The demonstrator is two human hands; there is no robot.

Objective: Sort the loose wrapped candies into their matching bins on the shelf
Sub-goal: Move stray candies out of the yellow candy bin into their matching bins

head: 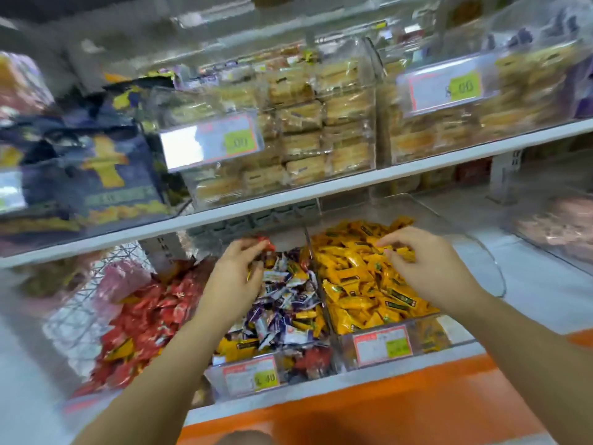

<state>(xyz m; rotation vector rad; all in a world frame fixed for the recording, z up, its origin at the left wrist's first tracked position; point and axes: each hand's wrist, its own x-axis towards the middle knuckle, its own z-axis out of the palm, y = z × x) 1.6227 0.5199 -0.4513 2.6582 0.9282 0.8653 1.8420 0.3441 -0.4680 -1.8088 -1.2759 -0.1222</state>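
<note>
Three clear bins stand side by side on the lower shelf. The left bin [96,399] holds red wrapped candies [144,322]. In the middle bin [244,377] purple-and-white candies [285,303] lie mixed with some yellow and red ones. Yellow candies [362,284] fill the right bin [382,345]. My left hand [237,274] is over the back of the middle bin, fingers closed around a red candy [264,242]. My right hand [417,261] hovers over the yellow candies with fingers curled; whether it holds one is hidden.
A white upper shelf [321,187] with clear boxes of wrapped biscuits [301,130] hangs just above my hands. Dark blue snack bags [96,168] sit at upper left. Another clear bin [558,229] stands at far right. An orange strip [385,406] runs along the shelf front.
</note>
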